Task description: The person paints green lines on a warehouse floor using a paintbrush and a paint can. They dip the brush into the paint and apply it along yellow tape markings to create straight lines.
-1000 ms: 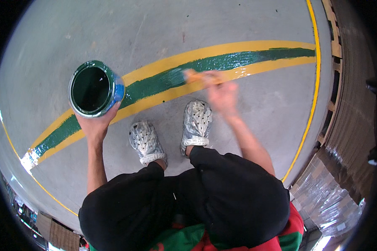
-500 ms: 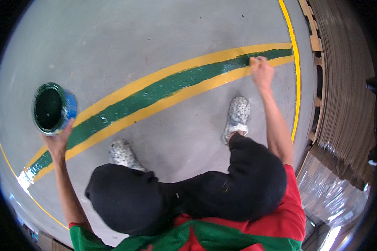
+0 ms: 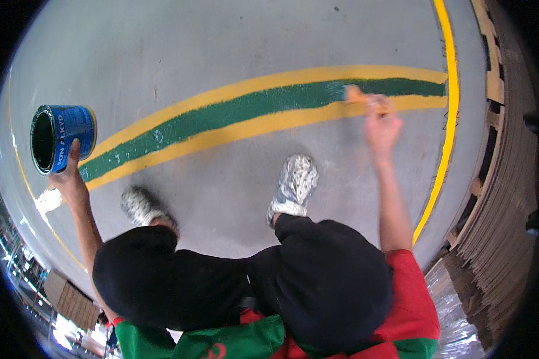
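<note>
My left hand (image 3: 70,176) grips a blue paint can (image 3: 76,133) from below and the side, off to the left. The can is tilted, so its dark green inside shows. In my right hand (image 3: 382,127) is a paintbrush (image 3: 358,94) with an orange handle, its fingers closed round it. The bristle end is over the green stripe (image 3: 245,111), toward its right part; whether it touches cannot be made out. Yellow bands (image 3: 221,133) border the green stripe on both sides. The green surface looks glossy and wet in places.
A bright yellow line (image 3: 446,131) crosses the stripe's right end. Beyond it stand wooden pallets (image 3: 494,78) stacked with brown cardboard sheets (image 3: 521,161). My two feet in speckled shoes (image 3: 294,182) are on the grey floor (image 3: 221,197), just below the stripe.
The brush has moved left along the green stripe, and more of it shows. The can is tipped further, showing more of its blue side. The whole view has shifted.
</note>
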### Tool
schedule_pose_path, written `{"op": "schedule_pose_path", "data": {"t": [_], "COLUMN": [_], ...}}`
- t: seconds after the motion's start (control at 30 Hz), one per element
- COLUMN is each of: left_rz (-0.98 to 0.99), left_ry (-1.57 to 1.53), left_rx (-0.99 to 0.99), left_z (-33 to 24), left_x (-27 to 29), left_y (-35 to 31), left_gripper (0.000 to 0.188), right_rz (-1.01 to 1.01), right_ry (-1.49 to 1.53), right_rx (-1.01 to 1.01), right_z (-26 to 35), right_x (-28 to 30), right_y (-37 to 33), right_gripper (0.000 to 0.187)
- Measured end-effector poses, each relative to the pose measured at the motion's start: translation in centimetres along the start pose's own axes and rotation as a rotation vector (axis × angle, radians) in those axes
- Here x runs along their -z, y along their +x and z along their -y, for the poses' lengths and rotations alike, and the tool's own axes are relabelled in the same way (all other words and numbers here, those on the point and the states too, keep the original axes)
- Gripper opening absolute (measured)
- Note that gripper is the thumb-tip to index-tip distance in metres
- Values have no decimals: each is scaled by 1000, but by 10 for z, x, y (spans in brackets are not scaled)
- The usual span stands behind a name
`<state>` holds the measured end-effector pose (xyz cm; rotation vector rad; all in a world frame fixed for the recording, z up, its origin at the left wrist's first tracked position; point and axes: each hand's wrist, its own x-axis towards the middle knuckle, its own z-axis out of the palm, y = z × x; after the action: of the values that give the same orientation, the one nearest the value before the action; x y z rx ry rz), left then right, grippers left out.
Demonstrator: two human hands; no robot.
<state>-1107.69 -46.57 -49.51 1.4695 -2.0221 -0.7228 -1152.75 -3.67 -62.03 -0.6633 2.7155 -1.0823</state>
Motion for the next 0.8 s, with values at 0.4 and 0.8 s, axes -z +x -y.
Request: {"op": "schedule_pose_path", "data": {"t": [0.4,0.8], "left_rz": [142,256], "left_ry": [-206,-247], "left_rx": [-21,-68], "left_z": [-71,-86], "left_x": [-142,-154], "left_y": [-65,-76], "left_gripper": [73,69], "right_rz": [230,-130], "right_ry": [-128,-249], "right_rx": [617,-168], "right_z": [80,-43], "right_x": [-83,49], "right_y": [-81,33], "right_gripper": [32,23]}}
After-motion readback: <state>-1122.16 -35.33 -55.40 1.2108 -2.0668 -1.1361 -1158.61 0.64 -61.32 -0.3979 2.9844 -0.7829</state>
